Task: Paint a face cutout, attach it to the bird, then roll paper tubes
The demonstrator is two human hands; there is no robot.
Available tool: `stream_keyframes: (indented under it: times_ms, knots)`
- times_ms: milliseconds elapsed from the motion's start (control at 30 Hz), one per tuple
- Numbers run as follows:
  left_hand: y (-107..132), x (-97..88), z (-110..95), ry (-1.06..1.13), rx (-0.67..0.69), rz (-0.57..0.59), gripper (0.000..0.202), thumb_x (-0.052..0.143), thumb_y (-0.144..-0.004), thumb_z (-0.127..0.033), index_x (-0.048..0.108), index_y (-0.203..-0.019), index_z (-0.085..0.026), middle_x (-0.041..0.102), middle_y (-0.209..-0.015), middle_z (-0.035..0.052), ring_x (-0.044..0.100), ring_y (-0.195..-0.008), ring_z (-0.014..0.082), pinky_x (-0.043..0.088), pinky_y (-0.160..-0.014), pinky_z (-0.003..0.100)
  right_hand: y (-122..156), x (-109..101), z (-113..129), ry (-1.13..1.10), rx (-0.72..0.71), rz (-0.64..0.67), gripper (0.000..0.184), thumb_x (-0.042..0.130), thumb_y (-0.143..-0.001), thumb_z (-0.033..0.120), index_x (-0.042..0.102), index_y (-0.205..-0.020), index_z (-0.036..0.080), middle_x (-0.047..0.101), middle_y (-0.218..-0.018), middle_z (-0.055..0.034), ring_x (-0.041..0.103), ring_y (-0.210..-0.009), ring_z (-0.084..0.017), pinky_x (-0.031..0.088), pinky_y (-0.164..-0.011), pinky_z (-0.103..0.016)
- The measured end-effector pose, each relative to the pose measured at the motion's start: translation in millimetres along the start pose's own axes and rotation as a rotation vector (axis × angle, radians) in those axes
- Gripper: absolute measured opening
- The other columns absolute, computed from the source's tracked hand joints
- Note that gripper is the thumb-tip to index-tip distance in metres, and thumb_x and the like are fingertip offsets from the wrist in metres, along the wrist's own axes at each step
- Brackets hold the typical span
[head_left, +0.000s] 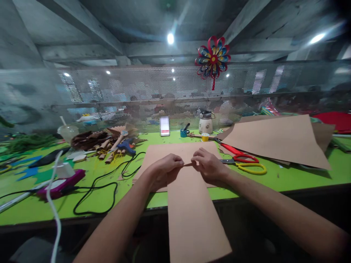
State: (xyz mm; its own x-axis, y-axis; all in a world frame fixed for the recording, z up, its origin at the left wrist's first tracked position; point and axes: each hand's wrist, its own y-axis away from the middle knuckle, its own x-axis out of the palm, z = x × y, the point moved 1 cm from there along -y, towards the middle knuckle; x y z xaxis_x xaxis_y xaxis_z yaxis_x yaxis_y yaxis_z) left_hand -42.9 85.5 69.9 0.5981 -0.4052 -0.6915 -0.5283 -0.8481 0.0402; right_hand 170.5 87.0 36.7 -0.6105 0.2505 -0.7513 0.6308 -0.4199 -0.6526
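A long strip of tan paper hangs over the table's front edge toward me. My left hand pinches the left side of its far edge, fingers closed. On the right side of that same edge, my right hand is closed in a pinch too. The edge looks slightly raised or folded between my fingertips. Under both hands lies a wider tan paper sheet, flat on the green table. Just right of my right hand are red-handled scissors and yellow-handled scissors.
Large tan sheets are piled at the right. At the left lie rolled paper pieces, a blue glue gun, black cable and a purple power strip. A phone, teal cup, yellow spool and bottle stand behind.
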Motion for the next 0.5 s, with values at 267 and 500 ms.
stream_keyframes:
  times_ms: [267,500]
  knots:
    - [9.3,25.6,-11.4,0.414,0.011,0.016,0.025,0.062,-0.072,-0.039,0.054,-0.069,-0.016,0.041,-0.062,-0.0038,0.039,-0.058,0.01,0.033,-0.055,0.023,-3.5,-13.9,-1.8,-0.428,0.411,-0.014,0.019,0.043,-0.085,0.02,0.061,-0.078,0.016,0.06,-0.077,-0.0032,0.053,-0.071,-0.015,0.041,-0.064,-0.026]
    - [12.8,31.3,-19.2,0.644,-0.011,0.064,0.026,0.067,-0.074,-0.039,0.059,-0.079,-0.014,0.053,-0.072,0.001,0.052,-0.069,0.0139,0.044,-0.066,0.027,-1.6,-16.4,7.0,-0.493,0.42,0.275,0.04,0.041,-0.092,0.041,0.045,-0.06,0.016,0.04,-0.057,0.0033,0.035,-0.056,-0.01,0.026,-0.052,-0.023]
